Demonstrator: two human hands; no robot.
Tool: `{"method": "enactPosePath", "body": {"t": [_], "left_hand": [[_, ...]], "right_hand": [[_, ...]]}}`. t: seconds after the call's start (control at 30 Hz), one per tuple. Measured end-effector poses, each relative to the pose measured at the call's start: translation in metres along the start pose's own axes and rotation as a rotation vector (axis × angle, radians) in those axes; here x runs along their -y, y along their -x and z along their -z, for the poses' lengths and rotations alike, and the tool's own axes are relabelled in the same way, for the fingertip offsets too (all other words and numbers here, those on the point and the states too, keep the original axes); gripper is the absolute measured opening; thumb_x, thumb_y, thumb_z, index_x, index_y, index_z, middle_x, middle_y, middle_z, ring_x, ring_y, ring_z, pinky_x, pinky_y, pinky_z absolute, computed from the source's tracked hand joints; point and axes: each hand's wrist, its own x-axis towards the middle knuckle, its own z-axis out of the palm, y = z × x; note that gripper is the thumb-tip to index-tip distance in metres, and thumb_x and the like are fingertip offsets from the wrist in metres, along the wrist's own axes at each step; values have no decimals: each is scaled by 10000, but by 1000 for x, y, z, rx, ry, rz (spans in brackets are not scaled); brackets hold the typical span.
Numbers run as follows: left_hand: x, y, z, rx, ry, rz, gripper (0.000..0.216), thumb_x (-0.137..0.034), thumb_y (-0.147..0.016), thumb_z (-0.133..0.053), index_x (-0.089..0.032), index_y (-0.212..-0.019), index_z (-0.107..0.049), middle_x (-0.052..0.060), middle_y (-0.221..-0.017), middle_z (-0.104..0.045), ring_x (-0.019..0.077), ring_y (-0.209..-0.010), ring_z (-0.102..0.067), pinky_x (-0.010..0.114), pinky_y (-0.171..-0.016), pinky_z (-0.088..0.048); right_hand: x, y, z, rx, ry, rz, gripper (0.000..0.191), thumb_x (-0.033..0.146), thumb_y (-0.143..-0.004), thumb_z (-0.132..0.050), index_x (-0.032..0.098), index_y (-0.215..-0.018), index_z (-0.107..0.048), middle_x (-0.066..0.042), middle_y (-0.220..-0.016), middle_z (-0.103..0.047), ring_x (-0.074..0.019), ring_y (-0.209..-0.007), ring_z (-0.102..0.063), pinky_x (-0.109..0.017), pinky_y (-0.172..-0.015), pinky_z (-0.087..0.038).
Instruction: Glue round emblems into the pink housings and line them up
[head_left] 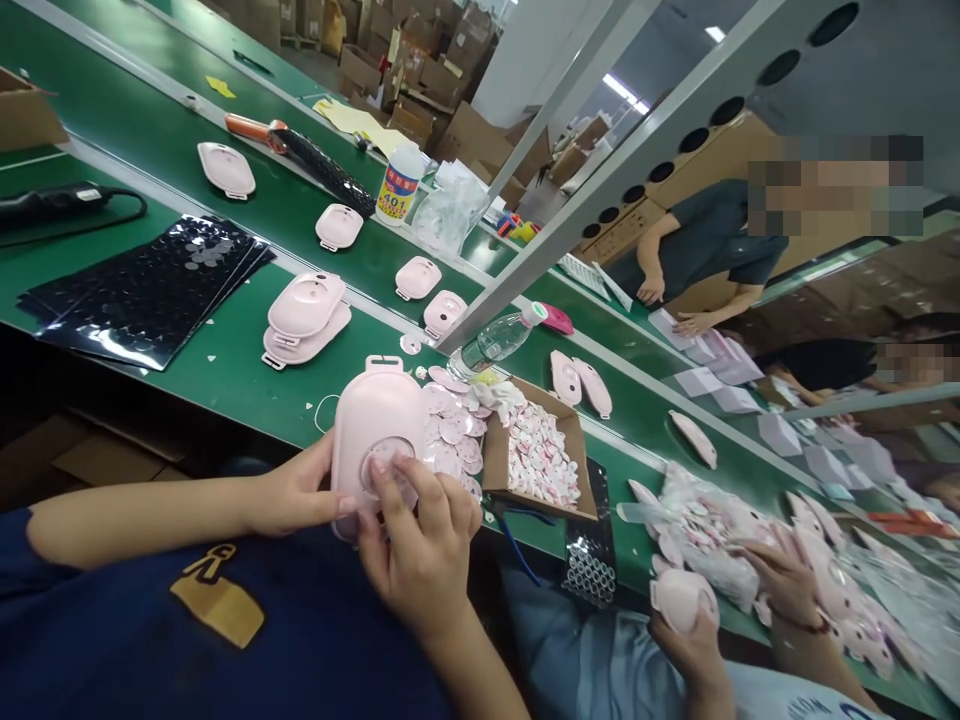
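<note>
My left hand (296,492) grips the side of a pink plastic shell (373,412), held upright over the near edge of the green bench. The fingers of my right hand (420,530) are bent and press a small round clear piece (386,462) onto the shell's lower face. Just beyond the shell lies a pile of round pink discs (454,430). A small cardboard box (499,455) holding more round pieces stands to the right of the pile.
Two stacked pink shells (306,318) and black sticker sheets (150,290) lie to the left. More shells ride the green belt (285,215) behind, beside a glue bottle (397,190) and a water bottle (495,342). A co-worker's hands (780,580) handle pink parts at right.
</note>
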Motion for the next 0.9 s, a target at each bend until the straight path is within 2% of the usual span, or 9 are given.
{"method": "enactPosePath", "body": {"t": [0.23,0.4,0.53,0.6,0.67,0.73,0.8,0.83,0.9], "left_hand": [[-2,-4,-5,35,-4,-10,710,-422,-869,-743,-153,-1458,-451,171,-1370,-638,377,-1268,-600,468,-1036,-520],[3,-5,-8,-83,22,6,650,-429,-832,-777,-155,-1362,-521,168,-1298,-683,340,-1145,-672,417,-944,-571],[-4,-5,-11,-154,49,79,621,-444,-801,-804,-142,-1288,-566,161,-1195,-723,328,-1048,-701,425,-906,-586],[-7,-7,-11,-188,82,69,636,-450,-781,-823,-143,-1278,-570,161,-1184,-728,334,-1049,-702,444,-927,-581],[-9,-10,-11,-257,122,43,663,-444,-770,-836,-150,-1299,-568,167,-1219,-721,354,-1105,-686,480,-990,-553],[-8,-12,-11,-354,167,16,720,-444,-765,-840,-165,-1363,-551,171,-1266,-705,381,-1188,-650,520,-1064,-501],[-6,-13,-10,-443,207,-20,793,-464,-774,-827,-192,-1447,-507,171,-1321,-682,395,-1286,-588,548,-1132,-432],[-5,-14,-9,-463,216,-48,825,-484,-778,-816,-203,-1479,-483,172,-1349,-667,397,-1328,-554,557,-1157,-398],[-1,-13,-7,-417,204,-108,865,-549,-773,-790,-207,-1502,-476,182,-1374,-650,405,-1370,-512,573,-1175,-362]], "right_hand": [[-8,-3,-5,-68,-144,-50,230,178,-965,-559,223,-1155,-681,-62,-1054,-645,-207,-949,-556,-385,-876,-402],[-10,0,-12,-63,-201,-101,279,229,-930,-635,276,-1205,-642,-64,-1163,-515,-216,-1048,-532,-399,-925,-451],[-12,9,-25,-43,-408,-316,634,338,-919,-614,315,-1496,-351,-117,-1425,-323,-289,-1303,-424,-506,-1032,-461],[-14,15,-34,42,-612,-442,764,391,-927,-584,320,-1564,-168,-142,-1520,-254,-300,-1346,-409,-544,-1053,-452],[-15,22,-40,78,-810,-543,793,423,-935,-565,321,-1571,-102,-149,-1553,-242,-276,-1320,-455,-528,-1057,-457],[-18,29,-43,-3,-873,-622,713,444,-933,-577,302,-1532,-217,-133,-1467,-367,-235,-1217,-527,-468,-1020,-483],[-22,36,-43,-22,-878,-649,442,442,-944,-580,254,-1335,-498,-69,-1170,-559,-180,-978,-587,-362,-882,-519],[-24,38,-44,56,-912,-634,322,452,-950,-582,231,-1183,-600,-33,-994,-589,-159,-853,-582,-315,-794,-516],[-25,39,-47,341,-1072,-572,343,531,-946,-585,210,-1023,-676,-12,-832,-606,-148,-744,-575,-278,-698,-501]]}}
